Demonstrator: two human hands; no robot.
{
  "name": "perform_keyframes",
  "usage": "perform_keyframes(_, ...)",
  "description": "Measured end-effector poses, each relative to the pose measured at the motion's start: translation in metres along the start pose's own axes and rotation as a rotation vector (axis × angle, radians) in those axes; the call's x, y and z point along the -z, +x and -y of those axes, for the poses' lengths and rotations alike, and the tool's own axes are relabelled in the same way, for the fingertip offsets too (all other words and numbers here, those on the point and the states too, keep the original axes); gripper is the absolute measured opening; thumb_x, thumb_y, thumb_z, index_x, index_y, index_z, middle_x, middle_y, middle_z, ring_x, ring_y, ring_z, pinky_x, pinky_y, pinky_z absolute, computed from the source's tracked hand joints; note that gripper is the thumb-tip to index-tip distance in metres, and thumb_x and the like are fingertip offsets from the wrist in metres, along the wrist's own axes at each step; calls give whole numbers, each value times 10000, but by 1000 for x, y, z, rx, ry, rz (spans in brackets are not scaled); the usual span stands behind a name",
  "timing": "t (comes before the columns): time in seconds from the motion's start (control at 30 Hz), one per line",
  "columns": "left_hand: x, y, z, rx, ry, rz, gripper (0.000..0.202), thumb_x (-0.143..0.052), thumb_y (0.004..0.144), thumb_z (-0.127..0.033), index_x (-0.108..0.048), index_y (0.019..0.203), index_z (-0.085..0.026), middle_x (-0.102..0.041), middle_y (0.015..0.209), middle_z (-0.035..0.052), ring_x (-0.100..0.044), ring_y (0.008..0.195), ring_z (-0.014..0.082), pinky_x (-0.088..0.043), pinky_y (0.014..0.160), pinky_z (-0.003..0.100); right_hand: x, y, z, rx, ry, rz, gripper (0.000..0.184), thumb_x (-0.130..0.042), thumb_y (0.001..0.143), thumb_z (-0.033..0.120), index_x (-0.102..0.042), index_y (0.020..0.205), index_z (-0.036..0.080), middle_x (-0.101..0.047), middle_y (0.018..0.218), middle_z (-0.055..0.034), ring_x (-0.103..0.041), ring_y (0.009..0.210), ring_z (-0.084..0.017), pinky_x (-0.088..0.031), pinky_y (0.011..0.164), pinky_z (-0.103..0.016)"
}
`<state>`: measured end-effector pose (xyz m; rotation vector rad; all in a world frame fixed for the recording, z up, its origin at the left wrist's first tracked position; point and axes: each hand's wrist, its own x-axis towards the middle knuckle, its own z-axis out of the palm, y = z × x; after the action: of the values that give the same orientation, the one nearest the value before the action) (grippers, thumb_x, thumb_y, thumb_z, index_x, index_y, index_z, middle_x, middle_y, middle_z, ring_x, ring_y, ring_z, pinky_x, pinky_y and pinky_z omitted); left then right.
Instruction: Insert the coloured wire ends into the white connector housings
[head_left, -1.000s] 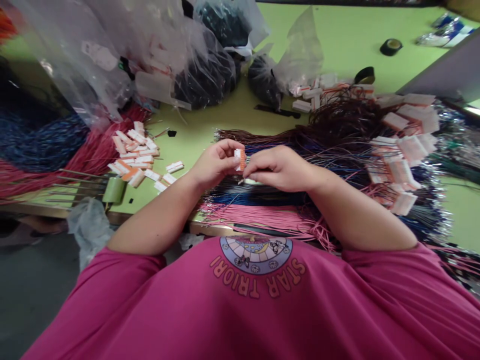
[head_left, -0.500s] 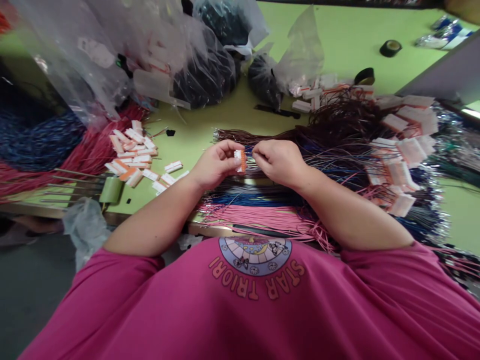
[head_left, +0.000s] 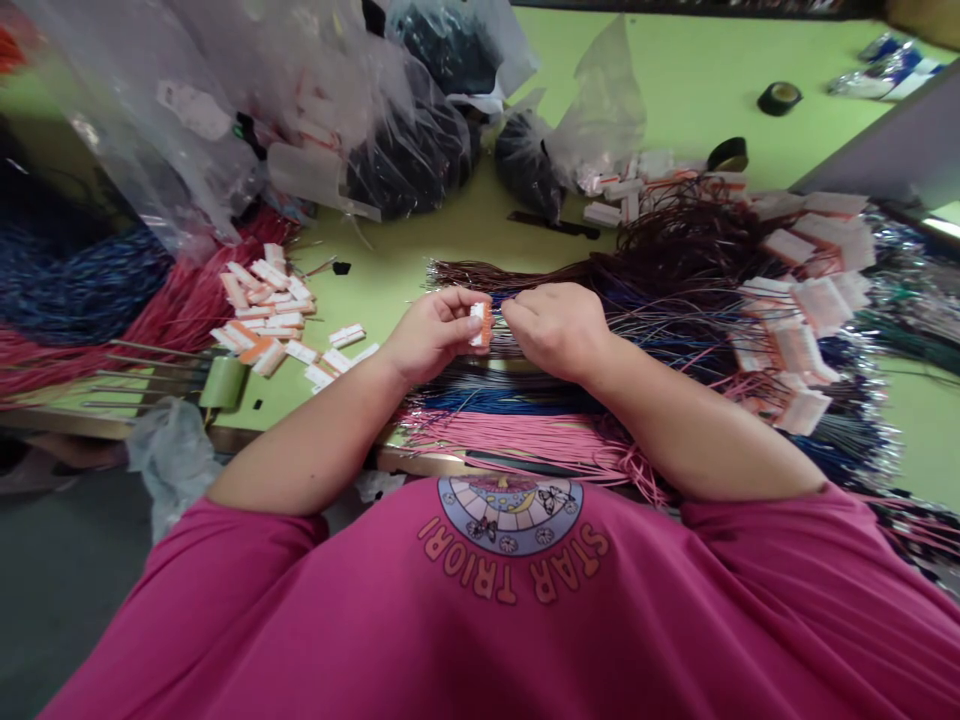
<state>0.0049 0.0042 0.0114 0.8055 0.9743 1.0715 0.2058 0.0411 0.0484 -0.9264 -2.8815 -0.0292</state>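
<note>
My left hand pinches a small white and orange connector housing between thumb and fingers. Just right of it, my right hand is closed in a pinch, its fingertips close to the housing's orange side. Whatever the right fingers hold is too small to make out. Below both hands lie bundled wires: brown wires at the back, blue wires nearer me, and pink wires along the table's front edge.
Loose connector housings are piled on the left beside red wires. Wired connectors are heaped at the right. Plastic bags stand at the back, near a black tape roll. A green cylinder with metal rods sits front left.
My right hand has shifted slightly left, its fingertips nearer the connector housing. The left hand still holds the housing in almost the same place.
</note>
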Motion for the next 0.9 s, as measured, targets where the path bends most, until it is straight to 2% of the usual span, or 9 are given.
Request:
perform_keyframes(0.27, 0, 0, 2, 6, 47, -6, 378, -914, 640, -230, -701, 946, -173, -693, 717, -19, -630, 573, 95, -575, 565, 252, -3, 1, -1, 45, -40, 51, 508, -281, 1076, 205, -787, 1099, 168, -766, 919, -120, -605, 826, -223, -294, 696, -357)
perform_keyframes(0.37, 0, 0, 1, 13, 8, -32, 406, -946, 604, -236, -716, 932, -170, -701, 727, -16, -616, 565, 90, -561, 557, 251, -5, 1, 0, 89, -51, 48, 505, -283, 1085, 212, -786, 1101, 173, -766, 905, -116, -600, 812, -219, -275, 689, -359)
perform_keyframes(0.5, -2, -1, 0, 41, -26, 40, 483, -1010, 538, -271, -723, 910, -160, -692, 678, -15, -637, 581, 106, -557, 561, 251, -10, 2, 2, 101, -22, 61, 461, -315, 1075, 199, -774, 1091, 165, -767, 899, -121, -607, 813, -220, -260, 685, -358)
perform_keyframes(0.6, -3, -1, 0, 28, -27, 59, 480, -1016, 551, -306, -728, 907, -162, -693, 681, -13, -634, 576, 106, -558, 562, 257, -11, 5, 3, 4, 39, 63, 407, -361, 1056, 201, -764, 1083, 162, -778, 958, -125, -628, 849, -223, -297, 703, -347)
perform_keyframes(0.73, -3, 1, 1, -25, -4, 12, 420, -982, 592, -278, -745, 922, -173, -705, 696, -12, -626, 568, 104, -559, 568, 268, -6, 7, 4, -170, 172, 42, 347, -425, 1031, 235, -750, 1106, 134, -783, 1065, -134, -673, 938, -233, -361, 750, -330)
perform_keyframes(0.9, -3, 1, 5, -31, 22, 37, 451, -995, 576, -292, -728, 914, -158, -718, 667, -4, -655, 567, 122, -559, 570, 274, -4, 8, 6, -134, 162, 135, 351, -428, 1031, 244, -742, 1125, 121, -782, 1021, -147, -684, 913, -248, -335, 724, -335)
